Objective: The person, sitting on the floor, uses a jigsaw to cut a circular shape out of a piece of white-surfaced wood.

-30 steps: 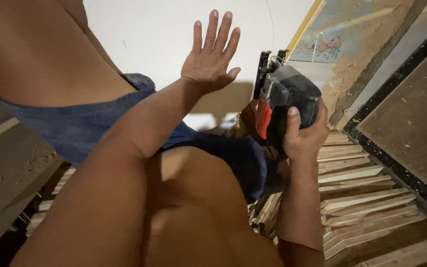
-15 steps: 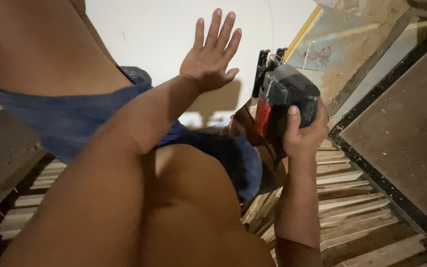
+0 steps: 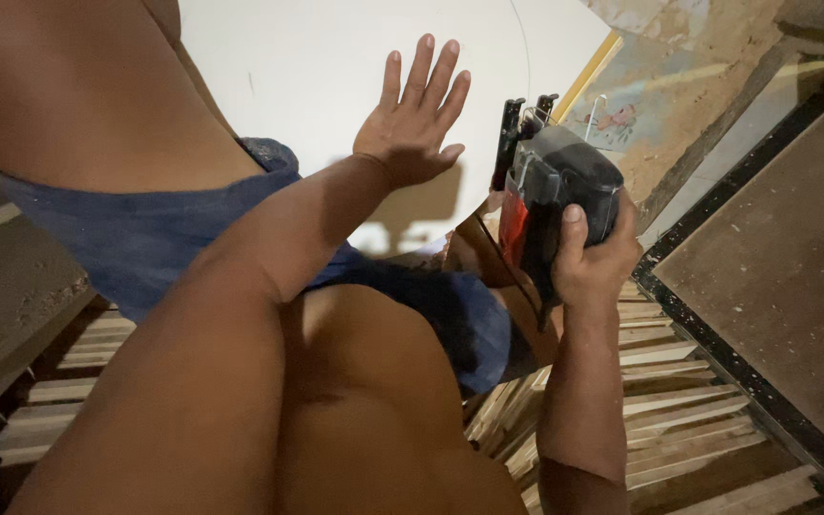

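The right hand point(image 3: 595, 259) is wrapped tight around the handle of a jigsaw point(image 3: 550, 195) — a dark grey power tool with a rounded top, a red patch on its side and black metal parts at its front end. The thumb lies up along the handle's near face, and the forearm rises almost straight from below. The tool stands at the curved edge of a white panel point(image 3: 317, 67), just right of the other hand, with a black cord dropping from it.

The left hand point(image 3: 414, 122) lies flat on the white panel, palm down, its fingers spread and pointing away, holding nothing; its arm reaches out long across the body. A thin curved line runs over the panel near the fingertips.

Below, a thigh in blue shorts point(image 3: 154, 238) — and under the right forearm, a bed of pale wooden slats point(image 3: 689, 401).
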